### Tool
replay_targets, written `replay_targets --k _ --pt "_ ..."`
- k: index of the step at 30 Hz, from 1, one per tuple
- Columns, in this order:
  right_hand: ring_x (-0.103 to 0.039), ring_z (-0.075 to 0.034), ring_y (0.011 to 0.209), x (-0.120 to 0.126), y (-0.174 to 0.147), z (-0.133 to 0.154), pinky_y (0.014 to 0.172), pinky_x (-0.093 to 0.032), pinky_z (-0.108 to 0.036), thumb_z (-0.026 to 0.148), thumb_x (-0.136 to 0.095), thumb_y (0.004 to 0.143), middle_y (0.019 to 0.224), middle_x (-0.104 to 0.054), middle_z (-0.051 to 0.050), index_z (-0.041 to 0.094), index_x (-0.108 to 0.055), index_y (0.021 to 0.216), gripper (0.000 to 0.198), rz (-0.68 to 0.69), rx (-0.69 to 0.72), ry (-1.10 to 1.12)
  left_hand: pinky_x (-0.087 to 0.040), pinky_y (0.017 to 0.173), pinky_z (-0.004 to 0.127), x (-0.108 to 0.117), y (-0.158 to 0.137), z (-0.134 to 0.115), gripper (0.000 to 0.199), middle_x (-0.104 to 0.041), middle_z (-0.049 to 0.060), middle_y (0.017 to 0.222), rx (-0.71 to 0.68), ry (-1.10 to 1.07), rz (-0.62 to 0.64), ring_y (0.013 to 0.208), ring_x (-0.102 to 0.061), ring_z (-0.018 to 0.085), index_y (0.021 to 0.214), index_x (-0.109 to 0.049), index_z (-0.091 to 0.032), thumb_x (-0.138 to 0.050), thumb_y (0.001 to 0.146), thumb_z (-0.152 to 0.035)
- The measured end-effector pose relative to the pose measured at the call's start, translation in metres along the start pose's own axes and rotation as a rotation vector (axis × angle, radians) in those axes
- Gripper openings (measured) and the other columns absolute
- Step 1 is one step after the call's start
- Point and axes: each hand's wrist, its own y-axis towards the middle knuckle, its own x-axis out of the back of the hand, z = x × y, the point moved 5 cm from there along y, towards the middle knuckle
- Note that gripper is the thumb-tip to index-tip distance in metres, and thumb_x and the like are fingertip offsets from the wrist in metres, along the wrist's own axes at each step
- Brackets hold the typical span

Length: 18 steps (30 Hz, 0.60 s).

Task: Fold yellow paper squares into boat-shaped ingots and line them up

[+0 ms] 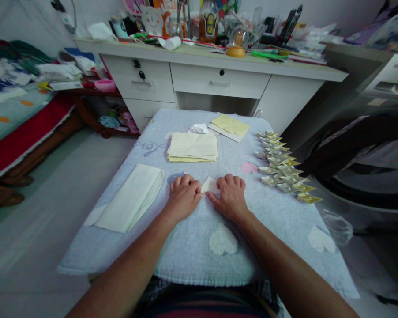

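A small folded piece of white paper (pixel 209 184) lies on the cloth-covered table between my hands. My left hand (pixel 185 193) grips its left corner with thumb and curled fingers. From the other side, my right hand (pixel 230 194) has its bent fingers on the right edge and its thumb along the near edge. A stack of cream and yellow paper sheets (pixel 193 146) sits just beyond. Left of my hands is a larger folded pale sheet (pixel 133 198). Rows of small folded paper boats (pixel 283 165) stand on the right side, some white, some yellow.
A crumpled white paper (pixel 198 128) and loose yellow sheets (pixel 231 126) lie at the table's far side. Behind stands a white desk (pixel 219 84) crowded with jars and stationery. A washing machine (pixel 377 132) is at the right, a bed (pixel 23 115) at the left.
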Motion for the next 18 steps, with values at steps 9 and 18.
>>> replay_targets --k 9,18 --pt "-0.046 -0.03 0.099 0.002 0.003 -0.027 0.086 -0.032 -0.043 0.055 -0.065 0.077 0.107 -0.053 -0.01 0.023 -0.059 0.104 0.042 0.046 -0.079 0.083 -0.036 0.087 0.043 0.007 0.0 0.011 0.007 -0.05 0.003 0.111 0.032 -0.07 0.089 0.104 -0.042 0.026 0.086 -0.062 -0.025 -0.055 0.083 -0.025" --pt "-0.047 -0.03 0.104 0.004 0.003 -0.056 0.089 -0.033 -0.045 0.043 -0.064 0.08 0.113 -0.053 -0.009 0.03 -0.06 0.113 0.036 0.109 -0.153 0.14 -0.035 0.093 0.043 0.012 0.0 0.014 0.008 -0.049 0.003 0.111 0.026 -0.11 0.147 0.108 -0.041 0.026 0.085 -0.061 -0.025 -0.054 0.082 -0.023"
